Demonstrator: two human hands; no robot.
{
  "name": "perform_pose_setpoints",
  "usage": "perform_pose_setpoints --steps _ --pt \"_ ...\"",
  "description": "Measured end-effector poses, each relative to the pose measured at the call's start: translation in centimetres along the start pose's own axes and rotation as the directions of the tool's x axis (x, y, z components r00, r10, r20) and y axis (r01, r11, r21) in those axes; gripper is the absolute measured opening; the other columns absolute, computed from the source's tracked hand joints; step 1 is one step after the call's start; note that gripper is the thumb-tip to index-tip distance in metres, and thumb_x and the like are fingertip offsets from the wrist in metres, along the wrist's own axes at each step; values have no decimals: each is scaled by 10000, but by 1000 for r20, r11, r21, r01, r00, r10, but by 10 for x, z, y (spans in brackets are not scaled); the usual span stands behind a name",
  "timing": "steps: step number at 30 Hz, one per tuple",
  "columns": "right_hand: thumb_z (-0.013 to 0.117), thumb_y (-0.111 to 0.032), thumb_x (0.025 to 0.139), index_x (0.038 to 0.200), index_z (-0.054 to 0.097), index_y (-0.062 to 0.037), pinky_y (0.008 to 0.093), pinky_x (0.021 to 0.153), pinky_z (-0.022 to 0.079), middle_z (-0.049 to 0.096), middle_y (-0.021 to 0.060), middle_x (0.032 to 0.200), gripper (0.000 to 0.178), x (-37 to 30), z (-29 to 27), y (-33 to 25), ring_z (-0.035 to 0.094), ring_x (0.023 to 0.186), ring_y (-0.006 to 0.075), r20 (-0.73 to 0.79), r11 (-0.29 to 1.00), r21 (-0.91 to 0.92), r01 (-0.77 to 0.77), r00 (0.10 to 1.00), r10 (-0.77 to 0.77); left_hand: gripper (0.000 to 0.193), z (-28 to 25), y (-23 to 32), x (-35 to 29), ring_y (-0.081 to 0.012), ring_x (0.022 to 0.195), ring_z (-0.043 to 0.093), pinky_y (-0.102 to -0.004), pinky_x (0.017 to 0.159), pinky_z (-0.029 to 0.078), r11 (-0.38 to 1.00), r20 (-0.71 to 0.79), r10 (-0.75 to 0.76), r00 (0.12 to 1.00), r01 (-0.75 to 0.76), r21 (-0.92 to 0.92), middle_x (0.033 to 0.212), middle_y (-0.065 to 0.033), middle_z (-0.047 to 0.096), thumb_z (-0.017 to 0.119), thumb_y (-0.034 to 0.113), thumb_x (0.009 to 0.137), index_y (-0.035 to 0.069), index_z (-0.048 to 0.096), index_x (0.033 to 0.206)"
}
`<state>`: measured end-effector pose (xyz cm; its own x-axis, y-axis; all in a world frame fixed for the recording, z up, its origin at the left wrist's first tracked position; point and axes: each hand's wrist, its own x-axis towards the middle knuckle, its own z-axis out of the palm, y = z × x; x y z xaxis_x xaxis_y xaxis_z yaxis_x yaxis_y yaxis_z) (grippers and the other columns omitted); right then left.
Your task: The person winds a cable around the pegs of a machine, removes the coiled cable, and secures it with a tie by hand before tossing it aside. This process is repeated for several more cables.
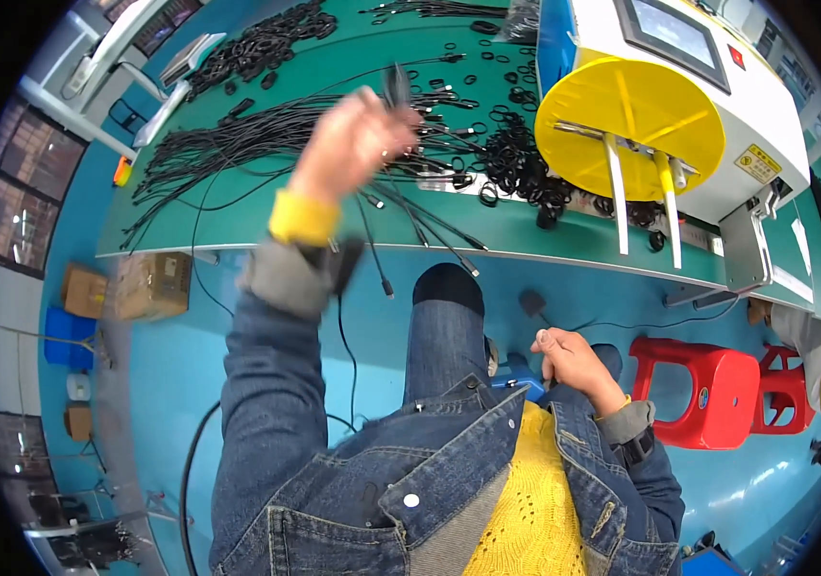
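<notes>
My left hand [358, 142], blurred by motion, is raised over the table among the black cables [238, 139]. Its fingers are curled, and a dark blurred thing [397, 86] stands up at their tips and smears along with them; its kind is not clear. Several cable ends with pale metal plugs lie under and beside this hand, some hanging past the table's front edge. Low over my lap, my right hand [572, 360] is closed with the thumb against the fingers. Nothing sticks out of it.
A white machine [766, 106] with a yellow disc [631, 96] and two prongs stands right on the green table [410, 38]. Small black loops [526, 163] lie beside it, and coiled black cables [262, 43] at the far left. Red stools [718, 394] stand right; cardboard boxes [153, 286] left.
</notes>
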<state>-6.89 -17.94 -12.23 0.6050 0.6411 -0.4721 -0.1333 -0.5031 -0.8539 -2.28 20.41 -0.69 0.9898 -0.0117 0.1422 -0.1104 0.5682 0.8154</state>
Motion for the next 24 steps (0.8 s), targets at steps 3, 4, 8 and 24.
perform_pose_setpoints --steps 3,4,8,24 --pt "501 -351 879 796 559 6 262 483 391 544 49 572 371 3 2 -1 504 514 104 21 998 -42 44 999 -43 410 -34 45 11 -291 1073 525 -374 894 442 521 -428 505 749 131 843 1182 -209 513 510 54 806 -14 447 1205" --pt "518 -321 874 797 559 5 256 483 391 543 43 576 337 4 6 1 506 516 97 14 997 -23 69 998 -68 451 -60 48 3 -313 1113 488 -381 928 415 21 -149 382 912 153 988 1222 -205 482 528 50 786 40 448 1230" --pt "560 -236 854 796 557 6 239 483 388 542 26 580 249 7 13 11 506 521 83 23 995 -1 98 995 -98 474 -86 13 -25 -348 1184 410 -387 995 351 -394 -14 217 976 100 913 1291 -179 419 560 58 751 162 513 1212" --pt "508 -182 880 850 552 -5 203 468 363 518 3 596 185 -8 12 12 462 519 62 -57 989 11 145 988 -144 88 -7 23 -16 -233 778 555 -355 660 444 -16 232 672 703 -299 954 826 -53 563 578 65 778 82 542 856"
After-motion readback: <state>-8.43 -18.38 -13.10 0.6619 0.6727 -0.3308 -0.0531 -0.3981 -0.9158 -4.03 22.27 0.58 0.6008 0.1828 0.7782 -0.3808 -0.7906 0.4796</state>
